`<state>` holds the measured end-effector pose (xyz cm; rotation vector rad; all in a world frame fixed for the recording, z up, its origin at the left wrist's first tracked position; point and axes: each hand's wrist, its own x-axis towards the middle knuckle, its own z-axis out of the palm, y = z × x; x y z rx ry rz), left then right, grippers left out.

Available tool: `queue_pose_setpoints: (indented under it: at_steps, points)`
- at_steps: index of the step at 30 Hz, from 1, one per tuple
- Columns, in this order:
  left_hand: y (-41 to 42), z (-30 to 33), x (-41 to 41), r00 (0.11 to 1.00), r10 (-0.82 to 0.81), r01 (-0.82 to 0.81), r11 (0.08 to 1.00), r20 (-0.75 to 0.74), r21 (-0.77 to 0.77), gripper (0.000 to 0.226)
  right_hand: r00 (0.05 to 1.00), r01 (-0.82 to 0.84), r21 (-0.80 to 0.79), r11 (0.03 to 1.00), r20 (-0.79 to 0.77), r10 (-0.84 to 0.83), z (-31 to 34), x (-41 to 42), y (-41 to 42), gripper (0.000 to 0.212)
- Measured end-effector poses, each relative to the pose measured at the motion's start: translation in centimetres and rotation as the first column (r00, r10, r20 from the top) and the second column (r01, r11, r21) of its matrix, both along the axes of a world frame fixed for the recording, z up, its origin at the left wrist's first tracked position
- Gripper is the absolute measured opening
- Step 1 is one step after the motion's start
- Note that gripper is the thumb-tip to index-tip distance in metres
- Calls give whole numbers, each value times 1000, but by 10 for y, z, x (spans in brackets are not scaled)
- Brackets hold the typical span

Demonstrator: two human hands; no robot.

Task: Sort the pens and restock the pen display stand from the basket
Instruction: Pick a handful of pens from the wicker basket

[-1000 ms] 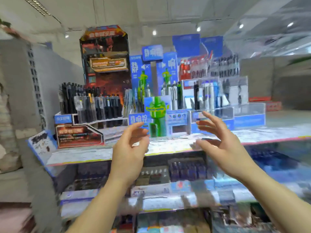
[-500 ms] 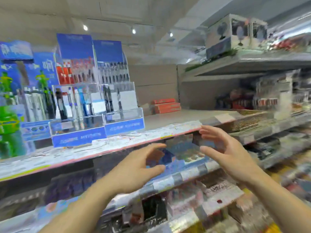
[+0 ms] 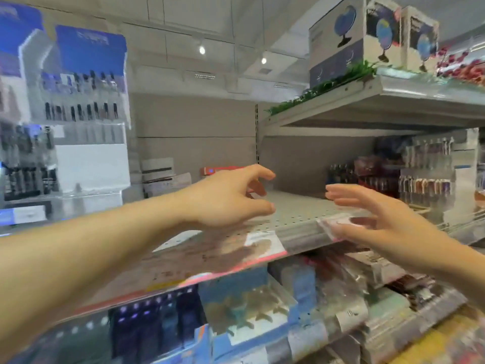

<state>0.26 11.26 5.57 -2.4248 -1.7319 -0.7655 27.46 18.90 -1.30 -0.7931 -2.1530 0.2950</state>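
My left hand [image 3: 228, 198] and my right hand [image 3: 378, 219] are both stretched out in front of me over the front edge of a grey perforated shelf [image 3: 291, 216]. Their fingers are spread and loosely bent, and neither hand holds anything. A blue-topped pen display stand [image 3: 78, 114] with rows of dark pens stands at the far left on the same shelf level. More pens in racks [image 3: 425, 179] stand at the right under an upper shelf. A light woven edge [image 3: 420, 207] just right of my right hand may be the basket; it is too blurred to tell.
An upper shelf [image 3: 367, 98] at the right carries globe boxes [image 3: 354, 35] and a green garland. Small boxes [image 3: 162, 177] sit at the back of the grey shelf. Lower shelves [image 3: 236, 311] hold blurred packaged stationery.
The view has swung right, away from the green and blue pen stands towards the bare grey shelf. Both hands stay raised and empty, moving along with the view.
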Motion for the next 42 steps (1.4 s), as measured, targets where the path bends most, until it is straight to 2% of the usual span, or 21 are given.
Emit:
queue_pose_setpoints:
  at_steps: [6,9,14,18,21,23,25,29,32,34,36,39,42]
  points:
    - [117,7,70,993,-24,17,998,-114,-62,51,993,110,-18,994,41,-109,23,72,96,69]
    - [165,2,98,987,-33,18,995,-159,-96,53,988,138,-12,990,67,-136,27,93,142,61]
    - [234,-8,129,977,41,-64,992,-208,-105,55,986,51,-6,999,162,-49,31,111,219,51]
    - [287,-21,147,960,133,-166,979,-247,-117,60,958,-50,-11,999,283,51,34,125,278,57]
    - [330,-30,165,932,212,-259,957,-292,-130,60,909,-133,-37,990,392,137,37,134,323,65]
    - [360,-37,180,909,225,-306,932,-350,-196,55,869,-169,-79,982,459,187,38,135,352,61]
    - [387,-50,192,893,173,-321,892,-417,-318,47,821,-205,-102,973,524,228,38,131,379,56]
    - [425,-71,201,851,42,-347,793,-523,-501,37,705,-259,-89,962,663,252,29,107,422,60]
    - [441,-72,205,882,-15,-317,721,-471,-616,37,552,-290,-199,936,764,334,20,84,446,56]
    - [444,-73,210,938,-20,-245,666,-345,-705,39,502,-312,-253,916,774,385,17,73,458,39]
    - [445,-74,214,963,-50,-176,626,-265,-759,40,528,-344,-279,896,732,431,13,63,471,34]
    - [442,-73,215,931,-132,-193,615,-342,-764,35,597,-324,-454,830,583,551,3,54,485,52]
    - [441,-72,212,880,-159,-252,641,-447,-725,23,580,-298,-482,824,594,557,-3,51,489,58]
